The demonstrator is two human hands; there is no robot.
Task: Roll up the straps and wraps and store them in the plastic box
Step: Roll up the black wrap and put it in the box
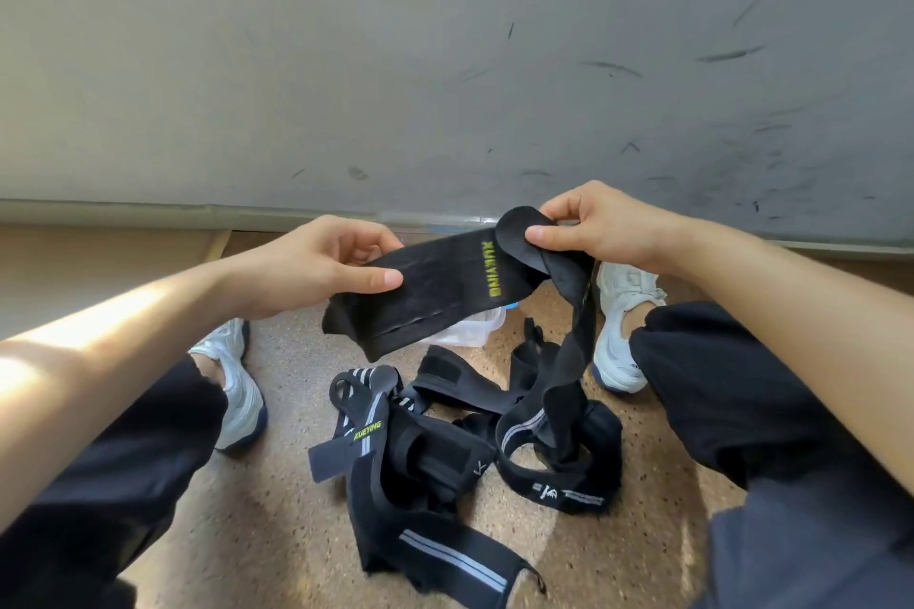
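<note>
Just above the plastic box (472,330), the black wrap (435,292) is pinched at its flat end by the left hand (316,262) and at its folded end by the right hand (596,223); best to start rolling tightly from the fold, keeping edges square and tension steady.

Both bare forearms reach forward and inward, and the hands are raised at about the same height, a little apart. The left hand (316,262) pinches one end of a black wrap (435,292), thumb flat on top and fingers curled beneath. The right hand (603,225) pinches the other end, thumb pressed down and fingertips apparently tucked behind the fold.
</note>
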